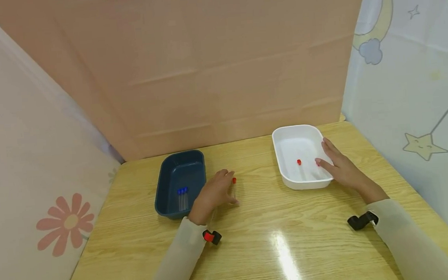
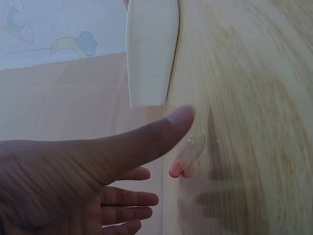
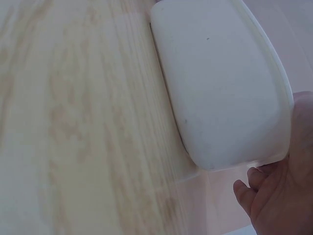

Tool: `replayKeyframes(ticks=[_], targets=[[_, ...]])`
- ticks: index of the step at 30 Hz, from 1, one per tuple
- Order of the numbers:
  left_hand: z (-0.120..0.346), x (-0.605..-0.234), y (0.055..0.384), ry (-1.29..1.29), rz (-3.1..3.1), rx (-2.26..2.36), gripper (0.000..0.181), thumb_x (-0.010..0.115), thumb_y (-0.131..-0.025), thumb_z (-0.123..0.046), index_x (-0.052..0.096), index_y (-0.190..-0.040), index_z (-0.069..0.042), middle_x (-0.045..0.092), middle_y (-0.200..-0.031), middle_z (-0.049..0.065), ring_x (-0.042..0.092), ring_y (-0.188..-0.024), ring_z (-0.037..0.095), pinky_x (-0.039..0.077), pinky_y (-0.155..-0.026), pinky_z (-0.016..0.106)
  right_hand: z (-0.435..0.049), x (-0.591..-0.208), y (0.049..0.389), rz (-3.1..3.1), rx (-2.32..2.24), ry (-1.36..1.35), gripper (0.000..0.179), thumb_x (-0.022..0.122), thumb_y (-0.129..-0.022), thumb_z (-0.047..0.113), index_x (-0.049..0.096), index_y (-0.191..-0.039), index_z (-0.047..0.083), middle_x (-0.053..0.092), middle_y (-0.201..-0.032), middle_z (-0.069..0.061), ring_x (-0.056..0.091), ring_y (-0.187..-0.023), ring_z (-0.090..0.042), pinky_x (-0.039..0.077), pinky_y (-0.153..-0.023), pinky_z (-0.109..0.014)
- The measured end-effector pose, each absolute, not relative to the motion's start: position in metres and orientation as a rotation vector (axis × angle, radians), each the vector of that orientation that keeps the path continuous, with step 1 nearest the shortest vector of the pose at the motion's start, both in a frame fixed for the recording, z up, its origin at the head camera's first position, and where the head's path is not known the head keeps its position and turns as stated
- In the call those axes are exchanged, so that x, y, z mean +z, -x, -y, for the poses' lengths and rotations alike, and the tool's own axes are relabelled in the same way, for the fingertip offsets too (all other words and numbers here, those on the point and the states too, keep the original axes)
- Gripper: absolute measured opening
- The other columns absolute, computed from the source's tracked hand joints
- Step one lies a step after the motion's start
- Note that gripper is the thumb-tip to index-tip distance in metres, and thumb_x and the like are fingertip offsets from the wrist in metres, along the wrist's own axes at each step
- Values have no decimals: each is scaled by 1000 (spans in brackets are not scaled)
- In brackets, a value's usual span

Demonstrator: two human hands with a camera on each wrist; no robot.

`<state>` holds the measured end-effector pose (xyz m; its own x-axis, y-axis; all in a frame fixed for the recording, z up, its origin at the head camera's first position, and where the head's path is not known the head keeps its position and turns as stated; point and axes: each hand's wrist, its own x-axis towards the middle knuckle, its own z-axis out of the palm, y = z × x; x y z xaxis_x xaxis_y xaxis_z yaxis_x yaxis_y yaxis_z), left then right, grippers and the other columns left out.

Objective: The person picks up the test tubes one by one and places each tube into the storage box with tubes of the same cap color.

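My left hand [image 1: 215, 192] is spread over a clear tube with a red cap [image 1: 234, 180] that lies on the wooden table. In the left wrist view, a gap shows between the thumb [image 2: 182, 117] and the fingers, with the tube [image 2: 188, 155] just beyond the thumb. My right hand [image 1: 341, 168] holds the right side of a white tray [image 1: 303, 185], thumb over the rim and fingers along the outer wall. Inside that tray are two red caps [image 1: 299, 162], one partly behind the thumb. The right wrist view shows the tray's outer wall [image 3: 225, 88] beside the hand.
A dark blue tray [image 1: 179, 171] stands left of my left hand, holding several clear tubes with blue caps [image 1: 182, 190]. A brown backdrop [image 1: 203, 72] rises behind the table [image 1: 254, 242], and patterned cloths hang at both sides.
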<state>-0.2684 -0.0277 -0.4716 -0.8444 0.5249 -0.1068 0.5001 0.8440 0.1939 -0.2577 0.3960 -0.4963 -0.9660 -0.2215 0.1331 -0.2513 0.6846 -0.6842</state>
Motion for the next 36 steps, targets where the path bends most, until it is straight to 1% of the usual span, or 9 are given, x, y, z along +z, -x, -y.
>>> replayKeyframes(ticks=[7,13,20,24,31,36], targets=[[30,-473,268,-839,-2844,152,94,90,-77,-41,46,-151,-2,48,-147,15,44,-139,30,40,-112,43,-395,-496,258,2845,1158,-390,78,46,-109,39,5,-160,-3,-8,-169,-17,-4,-153,-44,5,-117,-67],[29,-474,270,-837,-2845,140,91,87,-80,-39,45,-151,-2,46,-150,17,41,-142,31,39,-113,43,-395,-495,257,2856,1156,-384,79,46,-109,40,4,-160,-3,-8,-168,-20,-5,-153,-45,4,-117,-67],[28,-474,271,-816,-2840,140,85,86,-82,-41,48,-149,-3,50,-145,15,45,-138,31,42,-110,43,-396,-497,259,2840,1165,-402,78,46,-109,39,4,-160,-3,-8,-168,-19,-5,-153,-44,3,-117,-67],[29,-475,271,-799,-2836,142,84,85,-83,-42,49,-149,-5,50,-144,15,46,-137,30,43,-109,43,-396,-496,260,2839,1169,-418,78,46,-109,37,3,-159,-4,-8,-168,-20,-5,-153,-45,2,-118,-66],[30,-476,272,-766,-2814,182,88,83,-84,-43,43,-153,-6,47,-148,16,44,-139,30,44,-108,44,-394,-494,259,2854,1182,-386,80,47,-108,39,3,-160,-2,-9,-169,-16,-5,-153,-42,4,-118,-66],[31,-476,272,-768,-2788,247,86,83,-84,-42,44,-153,-7,49,-145,15,47,-133,29,47,-104,43,-395,-496,259,2849,1177,-382,79,47,-108,39,4,-160,-2,-9,-169,-15,-5,-154,-42,4,-118,-66]])
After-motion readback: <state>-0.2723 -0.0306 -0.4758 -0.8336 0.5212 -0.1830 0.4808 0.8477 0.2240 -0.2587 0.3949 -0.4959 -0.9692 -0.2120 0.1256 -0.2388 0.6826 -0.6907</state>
